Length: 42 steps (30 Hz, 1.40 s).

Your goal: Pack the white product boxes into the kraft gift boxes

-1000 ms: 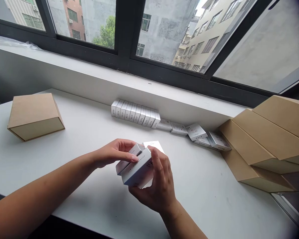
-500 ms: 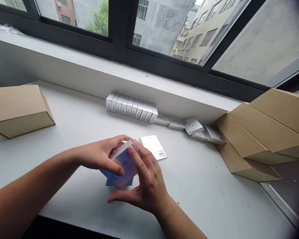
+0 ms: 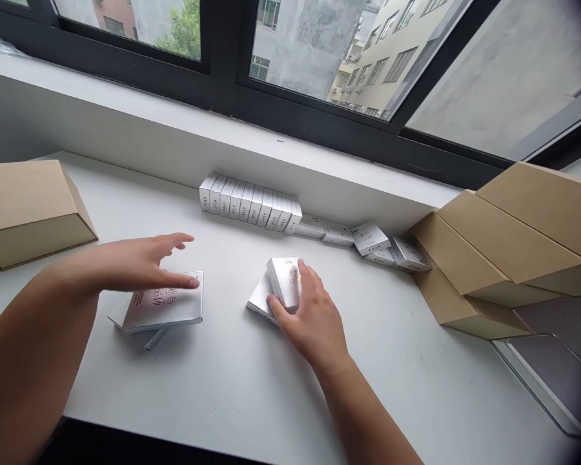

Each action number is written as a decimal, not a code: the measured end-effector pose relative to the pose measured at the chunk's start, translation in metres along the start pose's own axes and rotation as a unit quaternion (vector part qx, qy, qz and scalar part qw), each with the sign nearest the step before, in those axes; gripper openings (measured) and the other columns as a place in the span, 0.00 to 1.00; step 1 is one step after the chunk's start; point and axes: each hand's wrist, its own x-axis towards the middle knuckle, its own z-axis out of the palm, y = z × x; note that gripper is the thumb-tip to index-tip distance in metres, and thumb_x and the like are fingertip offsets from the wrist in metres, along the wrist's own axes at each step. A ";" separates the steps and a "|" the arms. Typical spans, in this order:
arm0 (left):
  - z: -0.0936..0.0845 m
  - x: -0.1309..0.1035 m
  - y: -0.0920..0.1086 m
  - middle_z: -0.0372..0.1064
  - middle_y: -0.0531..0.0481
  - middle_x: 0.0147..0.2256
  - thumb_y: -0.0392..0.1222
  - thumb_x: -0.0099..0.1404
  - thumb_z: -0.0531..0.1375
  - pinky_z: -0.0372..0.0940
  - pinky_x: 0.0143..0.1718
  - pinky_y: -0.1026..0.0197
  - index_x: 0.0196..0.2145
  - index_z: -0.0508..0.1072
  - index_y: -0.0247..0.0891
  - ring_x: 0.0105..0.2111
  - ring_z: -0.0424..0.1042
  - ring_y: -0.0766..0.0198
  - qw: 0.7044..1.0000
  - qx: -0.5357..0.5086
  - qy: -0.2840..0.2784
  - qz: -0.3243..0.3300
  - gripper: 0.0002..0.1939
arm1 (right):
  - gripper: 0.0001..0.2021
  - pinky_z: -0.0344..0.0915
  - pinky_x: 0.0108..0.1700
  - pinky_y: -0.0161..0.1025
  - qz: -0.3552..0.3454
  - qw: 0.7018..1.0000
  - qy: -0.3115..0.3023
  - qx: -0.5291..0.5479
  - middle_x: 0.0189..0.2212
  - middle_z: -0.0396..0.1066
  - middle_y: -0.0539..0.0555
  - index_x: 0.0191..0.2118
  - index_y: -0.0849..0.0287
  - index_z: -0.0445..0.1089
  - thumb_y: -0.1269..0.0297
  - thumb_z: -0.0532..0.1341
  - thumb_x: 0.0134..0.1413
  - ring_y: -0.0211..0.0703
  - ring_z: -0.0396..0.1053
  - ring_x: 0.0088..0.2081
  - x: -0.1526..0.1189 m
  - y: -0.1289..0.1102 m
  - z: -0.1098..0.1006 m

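My left hand (image 3: 140,265) is open, fingers spread, with its thumb reaching over a silver-white printed carton (image 3: 169,303). This carton is tilted, and a flap or thin piece sticks out under it; I cannot tell whether the thumb touches it. To the right, my right hand (image 3: 314,316) grips a small white box (image 3: 285,281) between thumb and fingers. A second white box (image 3: 260,298) lies flat on the table, partly hidden beneath the held one.
Against the wall below the window stands a row of small white boxes (image 3: 249,203). Several more white boxes (image 3: 370,239) lie loosely to its right. Brown cartons (image 3: 489,258) are stacked on the right, and another brown carton (image 3: 29,194) sits at the left.
My hands have come apart. The carton they held together, its blue side showing, is now at the left, printed side up. My right hand has taken hold of a small white box.
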 end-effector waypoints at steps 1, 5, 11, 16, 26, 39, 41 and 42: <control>0.004 -0.005 0.003 0.58 0.42 0.67 0.73 0.51 0.62 0.66 0.52 0.47 0.71 0.47 0.50 0.60 0.65 0.39 1.000 0.013 0.000 -0.007 0.57 | 0.41 0.67 0.56 0.57 0.009 1.000 0.003 0.003 0.67 0.54 0.63 0.72 0.54 0.45 0.47 0.58 0.58 0.62 0.64 0.61 0.002 0.000 -0.001; 0.019 -0.018 0.016 0.72 0.41 0.55 0.64 0.47 0.67 0.68 0.45 0.47 0.70 0.53 0.45 0.49 0.73 0.41 0.998 0.052 -0.018 0.009 0.57 | 0.38 0.69 0.53 0.56 0.022 0.998 0.056 0.018 0.62 0.60 0.61 0.71 0.50 0.48 0.49 0.58 0.58 0.60 0.68 0.55 0.008 -0.002 -0.007; 0.023 -0.007 0.017 0.66 0.41 0.60 0.46 0.43 0.63 0.69 0.35 0.54 0.72 0.47 0.42 0.45 0.73 0.44 0.998 0.062 -0.028 -0.010 0.59 | 0.45 0.64 0.57 0.58 -0.045 0.972 0.216 0.083 0.66 0.51 0.67 0.72 0.57 0.28 0.47 0.55 0.61 0.61 0.56 0.64 0.007 -0.014 -0.005; 0.023 -0.003 0.024 0.61 0.41 0.62 0.42 0.45 0.60 0.68 0.41 0.54 0.71 0.47 0.41 0.49 0.70 0.45 0.995 0.072 0.019 0.059 0.55 | 0.37 0.66 0.52 0.55 -0.075 0.994 0.082 0.014 0.55 0.65 0.63 0.67 0.57 0.49 0.51 0.60 0.56 0.58 0.65 0.53 0.001 -0.023 0.011; 0.035 0.012 0.050 0.62 0.43 0.60 0.48 0.50 0.60 0.64 0.47 0.54 0.66 0.52 0.44 0.53 0.67 0.45 0.987 0.086 0.053 0.126 0.46 | 0.49 0.63 0.54 0.60 -0.003 1.000 -0.013 0.014 0.63 0.51 0.69 0.61 0.57 0.48 0.30 0.64 0.40 0.67 0.56 0.61 -0.008 -0.024 0.010; 0.034 0.013 0.054 0.63 0.43 0.61 0.51 0.51 0.59 0.61 0.54 0.51 0.67 0.55 0.42 0.57 0.64 0.43 0.987 0.089 0.060 0.117 0.46 | 0.28 0.67 0.38 0.39 -0.094 0.980 -0.110 0.138 0.56 0.62 0.52 0.56 0.44 0.58 0.65 0.62 0.48 0.43 0.69 0.41 0.020 0.011 -0.013; 0.033 0.012 0.054 0.63 0.43 0.61 0.51 0.51 0.59 0.60 0.55 0.51 0.67 0.55 0.42 0.57 0.64 0.43 0.987 0.092 0.060 0.118 0.46 | 0.25 0.67 0.39 0.39 -0.107 0.972 -0.147 0.146 0.55 0.65 0.51 0.55 0.44 0.61 0.66 0.60 0.50 0.44 0.70 0.43 0.022 0.023 -0.026; 0.033 0.012 0.055 0.63 0.43 0.61 0.51 0.51 0.59 0.60 0.55 0.51 0.67 0.54 0.42 0.57 0.64 0.43 0.987 0.095 0.059 0.118 0.46 | 0.23 0.67 0.40 0.39 -0.104 0.971 -0.158 0.143 0.53 0.66 0.51 0.53 0.45 0.62 0.67 0.59 0.50 0.44 0.70 0.43 0.023 0.029 -0.032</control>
